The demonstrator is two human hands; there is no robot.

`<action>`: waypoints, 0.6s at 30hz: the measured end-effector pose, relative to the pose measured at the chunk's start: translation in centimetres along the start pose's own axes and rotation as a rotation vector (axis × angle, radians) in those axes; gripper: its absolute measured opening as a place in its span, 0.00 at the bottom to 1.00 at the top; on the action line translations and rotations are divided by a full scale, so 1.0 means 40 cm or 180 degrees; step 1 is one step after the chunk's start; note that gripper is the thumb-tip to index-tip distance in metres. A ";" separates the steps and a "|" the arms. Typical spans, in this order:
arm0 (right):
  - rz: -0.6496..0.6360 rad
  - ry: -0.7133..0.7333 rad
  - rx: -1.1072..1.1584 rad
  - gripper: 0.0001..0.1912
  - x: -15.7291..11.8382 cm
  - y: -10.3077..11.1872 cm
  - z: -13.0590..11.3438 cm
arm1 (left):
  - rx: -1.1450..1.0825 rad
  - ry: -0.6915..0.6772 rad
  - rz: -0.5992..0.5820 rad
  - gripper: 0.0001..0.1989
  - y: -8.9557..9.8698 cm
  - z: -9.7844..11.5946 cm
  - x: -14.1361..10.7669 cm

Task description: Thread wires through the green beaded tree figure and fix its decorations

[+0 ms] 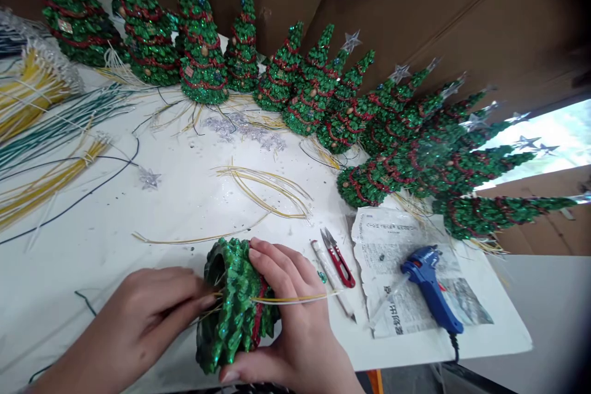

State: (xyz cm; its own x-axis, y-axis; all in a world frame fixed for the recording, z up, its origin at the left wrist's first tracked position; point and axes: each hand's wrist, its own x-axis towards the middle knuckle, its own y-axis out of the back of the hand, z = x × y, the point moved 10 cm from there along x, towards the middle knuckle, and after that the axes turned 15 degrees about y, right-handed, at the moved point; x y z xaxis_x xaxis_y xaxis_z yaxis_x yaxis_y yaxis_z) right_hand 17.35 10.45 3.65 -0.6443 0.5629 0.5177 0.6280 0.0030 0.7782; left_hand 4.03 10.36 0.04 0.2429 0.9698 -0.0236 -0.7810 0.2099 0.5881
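Green glitter tree [237, 314] on its side at the table's [92, 246] near edge — both hands on it.

Left hand [138, 320] pinches yellow wires [286, 300] at the hollow base; right hand [289, 314] wraps the body, steadying it — red snips [339, 258], blue glue gun [427, 283] kept within reach on and beside newspaper [392, 240].

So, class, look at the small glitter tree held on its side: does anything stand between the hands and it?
Only thin yellow wires, which run through the green glitter tree and reach the fingertips of the left hand. Nothing visible separates the right hand from the tree.
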 end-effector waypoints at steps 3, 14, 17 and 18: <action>0.0050 0.0014 0.0031 0.41 0.007 0.001 -0.005 | 0.0016 0.0123 -0.0028 0.15 0.017 -0.020 -0.019; 0.0131 0.0015 0.0132 0.41 0.013 0.010 -0.009 | 0.0051 0.0596 0.0126 0.21 0.035 -0.031 -0.038; 0.0219 0.0043 0.0076 0.39 0.013 0.018 -0.010 | 0.0185 0.0581 0.0176 0.21 0.036 -0.046 -0.049; 0.0235 0.0058 0.0074 0.39 0.013 0.019 -0.010 | 0.0252 0.0584 0.0198 0.22 0.038 -0.055 -0.054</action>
State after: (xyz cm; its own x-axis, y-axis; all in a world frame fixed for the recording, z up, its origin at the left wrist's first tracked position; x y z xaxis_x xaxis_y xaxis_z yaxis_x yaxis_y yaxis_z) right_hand 17.32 10.41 4.63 -0.6035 0.5472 0.5800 0.6839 -0.0188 0.7293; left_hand 1.05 8.86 -0.80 0.0810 0.9885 -0.1278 -0.7418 0.1455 0.6546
